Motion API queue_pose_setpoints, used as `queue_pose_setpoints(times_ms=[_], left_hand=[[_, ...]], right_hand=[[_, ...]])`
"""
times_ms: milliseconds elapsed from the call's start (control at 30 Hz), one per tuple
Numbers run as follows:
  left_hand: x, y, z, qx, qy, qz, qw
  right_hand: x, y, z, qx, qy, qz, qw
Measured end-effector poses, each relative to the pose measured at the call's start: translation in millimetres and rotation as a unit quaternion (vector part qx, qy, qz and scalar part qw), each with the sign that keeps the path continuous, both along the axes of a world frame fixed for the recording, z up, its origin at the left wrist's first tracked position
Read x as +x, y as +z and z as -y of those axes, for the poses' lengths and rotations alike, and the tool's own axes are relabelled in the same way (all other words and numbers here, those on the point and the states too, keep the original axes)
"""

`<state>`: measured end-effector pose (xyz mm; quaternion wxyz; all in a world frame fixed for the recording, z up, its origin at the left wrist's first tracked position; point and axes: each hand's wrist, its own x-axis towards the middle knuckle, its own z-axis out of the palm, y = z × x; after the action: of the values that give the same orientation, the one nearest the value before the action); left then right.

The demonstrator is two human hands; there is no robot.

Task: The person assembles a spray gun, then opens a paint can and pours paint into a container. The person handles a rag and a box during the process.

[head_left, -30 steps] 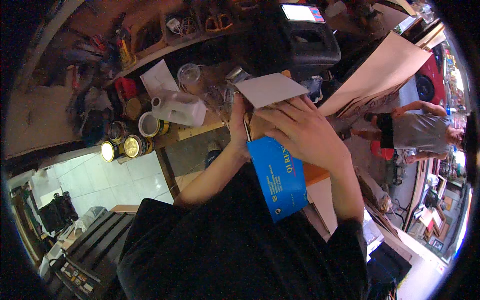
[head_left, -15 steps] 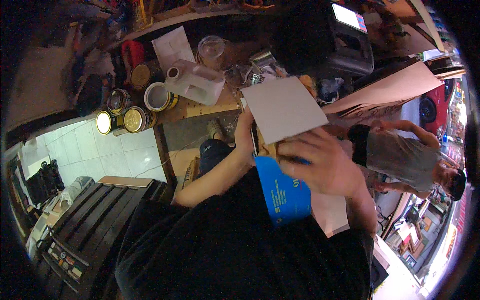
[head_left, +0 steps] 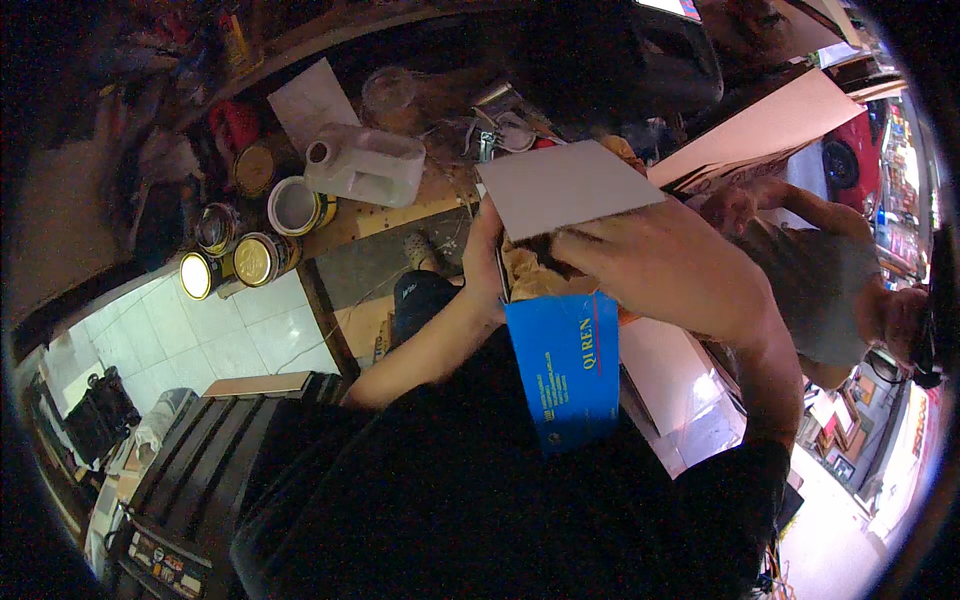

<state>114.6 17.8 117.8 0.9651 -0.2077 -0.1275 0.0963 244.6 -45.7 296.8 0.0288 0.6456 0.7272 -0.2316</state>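
Observation:
A box [head_left: 570, 360] stands opened in front of my chest, with a blue outer flap bearing yellow print on the near side. Its pale, blank flap [head_left: 570, 185] is raised on the far side. Crumpled brown paper [head_left: 535, 275] fills the opening between them. My left hand [head_left: 484, 255] grips the box's left side, thumb up along the edge. From the right, my right hand [head_left: 640, 260] reaches into the opening under the pale flap. Its fingers are bent down at the brown paper, and the fingertips are hidden inside.
A translucent jug [head_left: 370, 165] stands on the wooden bench beyond, beside several paint cans [head_left: 262, 260]. A clear plastic tub [head_left: 390, 92] is behind. Black slatted surface [head_left: 200, 450] lies at left. Another person [head_left: 820, 270] stands close at right, near leaning boards [head_left: 760, 130].
My right hand has moved from over the blue flap into the box's opening. More brown paper and more of the blue flap show. The person at right is closer.

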Motion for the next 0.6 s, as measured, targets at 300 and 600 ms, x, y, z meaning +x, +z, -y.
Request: queue_pose_setpoints(times_ms=[300, 600], left_hand=[[15, -28, -28, 0.226, 0.013, -0.228, 0.947], [-11, -48, -18, 0.204, 0.026, -0.304, 0.930]], right_hand=[[-20, 5, 5, 0.118, -0.002, 0.009, 0.993], [-60, -25, 41, 0.197, -0.179, 0.008, 0.964]])
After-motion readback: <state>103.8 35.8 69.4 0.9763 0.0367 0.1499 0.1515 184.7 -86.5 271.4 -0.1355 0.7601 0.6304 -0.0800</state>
